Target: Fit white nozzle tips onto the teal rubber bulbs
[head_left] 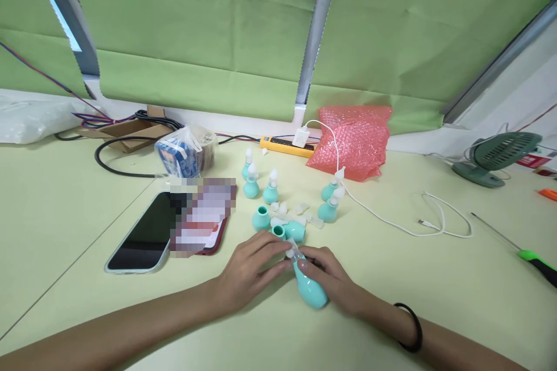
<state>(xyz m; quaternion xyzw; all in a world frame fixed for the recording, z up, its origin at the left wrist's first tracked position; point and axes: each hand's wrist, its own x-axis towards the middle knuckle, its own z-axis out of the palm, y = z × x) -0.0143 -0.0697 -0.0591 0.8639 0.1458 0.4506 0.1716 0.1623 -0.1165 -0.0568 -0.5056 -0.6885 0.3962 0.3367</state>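
Note:
My right hand (333, 279) grips a teal rubber bulb (310, 290) lying on the pale green table (435, 290). My left hand (252, 266) pinches a small clear plastic tip (292, 250) at the bulb's neck. Just beyond my fingers lie two open teal bulbs (261, 218) without tips and several loose clear tips (300, 208). Further back stand assembled bulbs with white tips (251, 184) in one group on the left and another pair (329, 207) on the right.
A phone (143, 235) lies face up at the left beside a red-edged device (209, 232). A pink bubble-wrap bag (352, 142), a yellow power strip (285, 146), a white cable (418, 223), a green fan (500, 156) and a screwdriver (528, 256) lie around.

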